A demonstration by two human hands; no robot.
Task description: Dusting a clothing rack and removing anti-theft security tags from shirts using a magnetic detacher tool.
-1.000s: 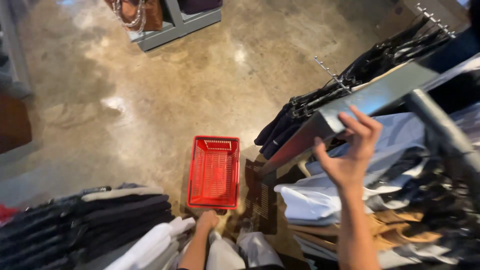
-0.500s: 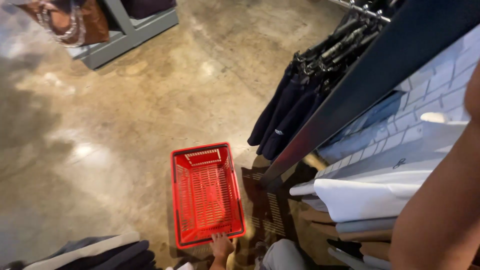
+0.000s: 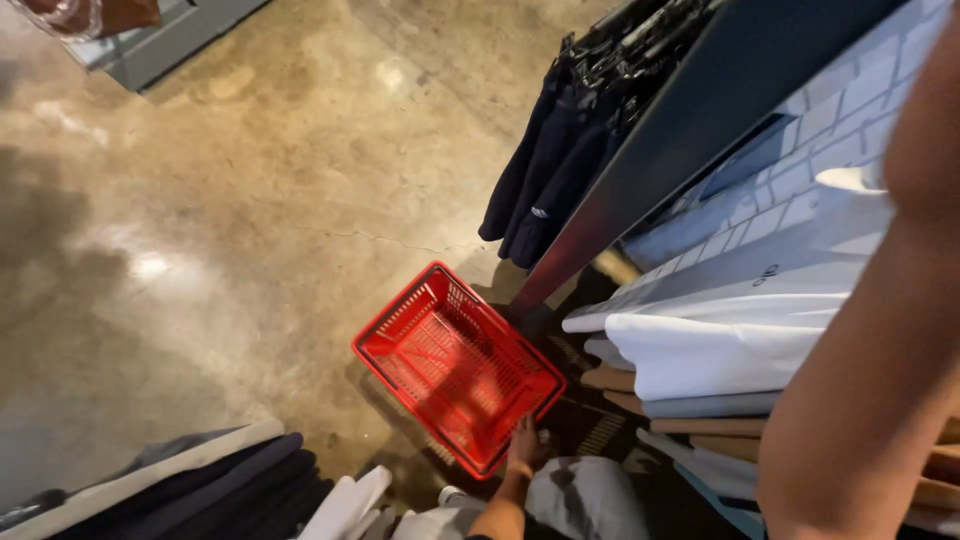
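One grip in use: your left hand (image 3: pixel 525 440), low in the frame, fingers curled over the near corner of the red plastic basket (image 3: pixel 455 365), closed on its rim.

One basket: open mesh, nothing showing inside, turned corner-on to you and sitting low over the concrete floor (image 3: pixel 230 250); whether its base touches the floor cannot be told.

One right forearm (image 3: pixel 880 350): raised across the right edge of the frame; the hand itself is out of view, so its grip cannot be told.

Items about the basket:
- slanted dark rack rail (image 3: pixel 690 130), its foot just beside the basket's far corner
- dark hanging garments (image 3: pixel 550 170), beyond the basket
- folded white shirts (image 3: pixel 720 340), stacked to the basket's right
- folded dark clothes (image 3: pixel 200 490), near left, well apart from the basket
- your grey trousers (image 3: pixel 590 495), just under the left hand

Step in hand, by judgement: holding the basket at your side, by the rack. Any move from here calls for a firm hold on that one corner, since the load hangs off-centre, and for clearing the rail foot
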